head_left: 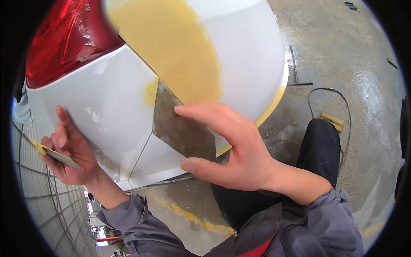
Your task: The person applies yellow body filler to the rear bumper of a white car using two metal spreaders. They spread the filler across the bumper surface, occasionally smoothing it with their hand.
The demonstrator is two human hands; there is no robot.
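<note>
A white car body panel point(102, 94) fills the upper left, with a broad patch of yellow putty point(180, 55) on it and a small yellow smear beside the seam. In front of it, my right hand point(233, 150) has its thumb and forefinger at the edges of a dull grey-brown flat metal spreader point(175, 124); the other fingers are hidden. The spreader overlaps the seam in view; contact with the panel cannot be told. At left, my left hand point(70, 150) grips a thin putty knife point(62, 158), seen nearly edge-on, with yellow putty on it.
A red tail light point(68, 43) borders the panel at upper left. On the concrete floor point(338, 47) to the right lie a thin dark T-shaped bar point(295, 68), a yellowish block point(332, 121) and a looped dark cable point(349, 107). My knee point(319, 145) is beside the block.
</note>
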